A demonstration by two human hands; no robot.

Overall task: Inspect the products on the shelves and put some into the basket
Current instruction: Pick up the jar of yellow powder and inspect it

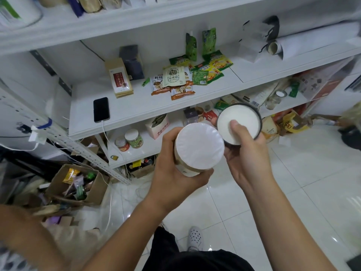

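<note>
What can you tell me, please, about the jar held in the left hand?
The jar is a round, pale container, seen from above. Its mouth is covered by a white, slightly wrinkled seal, apparently unbroken; the cream side wall shows below, with a bit of print too small to read. The left hand grips it round the side, upright and tilted slightly towards the camera, in front of the shelves. Its lid, dark-rimmed with a white inside, is off, held beside it in the right hand.
</note>
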